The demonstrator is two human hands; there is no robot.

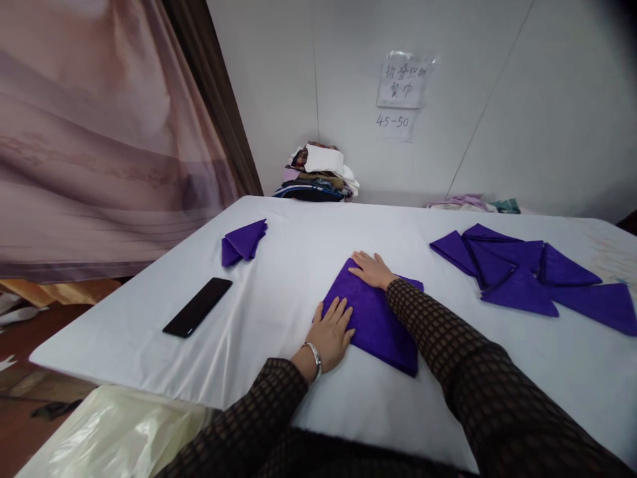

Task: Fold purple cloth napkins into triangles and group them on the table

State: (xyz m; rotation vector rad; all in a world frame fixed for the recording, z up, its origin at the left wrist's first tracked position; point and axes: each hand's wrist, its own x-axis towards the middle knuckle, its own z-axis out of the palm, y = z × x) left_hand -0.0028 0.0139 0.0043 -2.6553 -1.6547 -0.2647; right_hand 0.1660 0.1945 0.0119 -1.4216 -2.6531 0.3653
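Observation:
A folded purple cloth napkin (375, 325) lies flat on the white-covered table (279, 292) in front of me. My left hand (332, 332) rests on its left edge with the fingers stretched out and partly on the cloth. Across the far edge of the napkin my right hand (372, 269) presses down, palm low and fingers spread. Part of the napkin's right side is hidden under my right sleeve. Neither hand grips anything.
Several folded purple napkins (520, 282) overlap at the right. A smaller folded purple bundle (243, 242) and a black phone (198, 307) lie at the left. Behind the table are stacked clothes (318, 176); a pale plastic bag (124, 431) stands at the near left.

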